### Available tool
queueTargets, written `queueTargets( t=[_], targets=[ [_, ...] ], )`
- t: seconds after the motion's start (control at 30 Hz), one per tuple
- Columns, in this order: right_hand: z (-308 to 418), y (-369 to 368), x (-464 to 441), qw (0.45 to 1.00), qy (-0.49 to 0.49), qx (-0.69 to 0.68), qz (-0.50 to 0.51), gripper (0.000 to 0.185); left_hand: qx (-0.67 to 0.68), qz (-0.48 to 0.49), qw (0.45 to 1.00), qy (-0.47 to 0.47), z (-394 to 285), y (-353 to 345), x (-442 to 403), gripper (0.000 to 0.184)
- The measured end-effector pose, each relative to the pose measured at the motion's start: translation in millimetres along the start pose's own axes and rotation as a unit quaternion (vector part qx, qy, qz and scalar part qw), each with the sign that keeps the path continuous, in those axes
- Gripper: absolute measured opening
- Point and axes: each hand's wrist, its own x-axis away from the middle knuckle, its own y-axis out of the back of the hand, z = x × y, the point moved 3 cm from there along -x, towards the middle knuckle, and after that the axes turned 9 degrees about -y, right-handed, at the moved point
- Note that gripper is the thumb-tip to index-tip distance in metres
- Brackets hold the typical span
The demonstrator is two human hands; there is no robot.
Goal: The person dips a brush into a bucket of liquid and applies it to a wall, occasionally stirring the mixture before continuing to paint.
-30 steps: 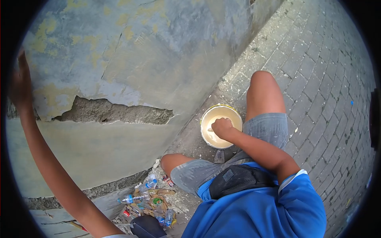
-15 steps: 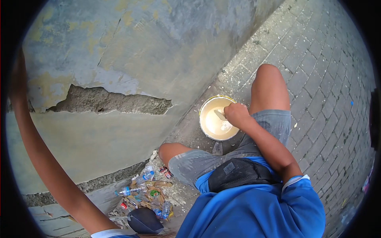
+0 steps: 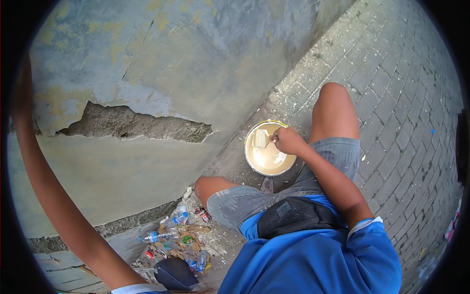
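Note:
My right hand [image 3: 289, 141] is closed around the handle of a flat paintbrush [image 3: 260, 138]. The brush head, coated in cream paint, is inside the round bucket [image 3: 270, 172], over the paint [image 3: 269, 158] at its bottom. The bucket stands on the ground between my knees. At the far left edge, my left hand [image 3: 23, 90] is raised by the wall [image 3: 196, 78]; the dark rim of the view hides its fingers, so I cannot tell whether it holds anything or touches the wall.
A broken patch [image 3: 137, 123] in the wall exposes rough grey masonry. Plastic bottles [image 3: 149, 237], dry leaves and other litter lie at the wall's foot, beside a dark rounded object [image 3: 175, 273]. Paving bricks [image 3: 401, 132] spread to the right.
The paintbrush has shifted up and left within the bucket, and its broad head now shows flat. My right hand has moved slightly left. The left arm stays nearly still.

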Motion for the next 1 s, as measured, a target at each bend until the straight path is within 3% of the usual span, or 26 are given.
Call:
queueTargets(
  t=[0.2,0.6,0.7,0.8,1.0],
  targets=[
    [0.6,-8.5,5.5,0.929,-0.197,-0.256,0.177,0.031,0.0,-0.01,1.0,-0.003,-1.8,4.3,-4.0,0.06],
    [-11.0,21.5,27.0,0.915,-0.179,-0.327,0.153,0.033,0.018,-0.044,0.999,-0.006,-21.6,13.7,-24.5,0.057],
    [-22.1,26.3,43.7,0.865,-0.179,-0.439,0.166,0.03,0.024,-0.052,0.998,0.0,-23.7,15.7,-25.1,0.056],
    [-8.2,39.2,60.5,0.853,-0.2,-0.461,0.138,0.026,0.026,-0.058,0.998,0.0,-23.4,17.1,-24.0,0.055],
    [23.2,35.9,66.1,0.84,-0.115,-0.522,0.095,0.022,0.031,-0.082,0.996,-0.014,-38.3,27.3,-27.5,0.053]
  ],
)
